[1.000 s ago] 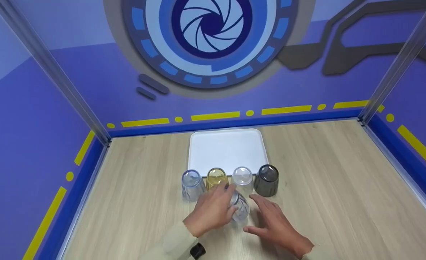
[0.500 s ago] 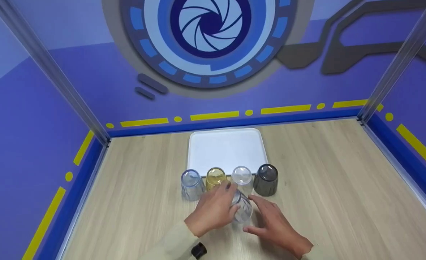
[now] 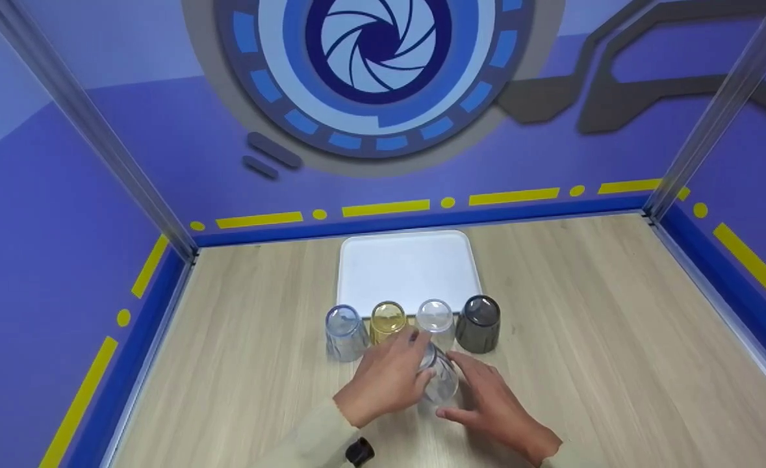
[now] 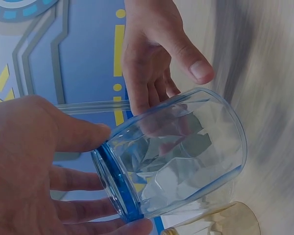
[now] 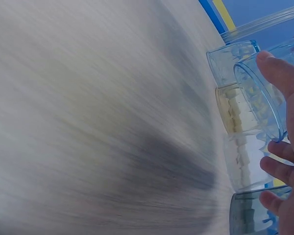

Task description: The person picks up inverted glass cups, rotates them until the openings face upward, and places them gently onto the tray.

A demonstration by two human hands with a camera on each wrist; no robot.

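Note:
My left hand (image 3: 386,377) grips a clear drinking glass (image 3: 443,382) by its base end, which looks blue in the left wrist view. The glass is tilted over, its mouth pointing toward me and to the right. Close by on its right is my right hand (image 3: 496,406), thumb and fingers spread. Whether the right fingers touch the glass, I cannot tell. Behind the hands stands a row of upside-down glasses: a bluish glass (image 3: 347,341), a yellow glass (image 3: 388,318), a clear glass (image 3: 435,318) and a dark grey glass (image 3: 479,331). My left fingers partly hide the yellow one.
Just behind the row lies a white tray (image 3: 408,270) against the back wall. The wooden table (image 3: 584,338) is enclosed by blue printed panels (image 3: 64,214) with metal corner posts. A black band (image 3: 358,451) is on my left wrist.
The held glass has swung slightly to the right, its mouth coming nearer my right hand. My left hand shifted slightly right with it; the right hand and the row stay put.

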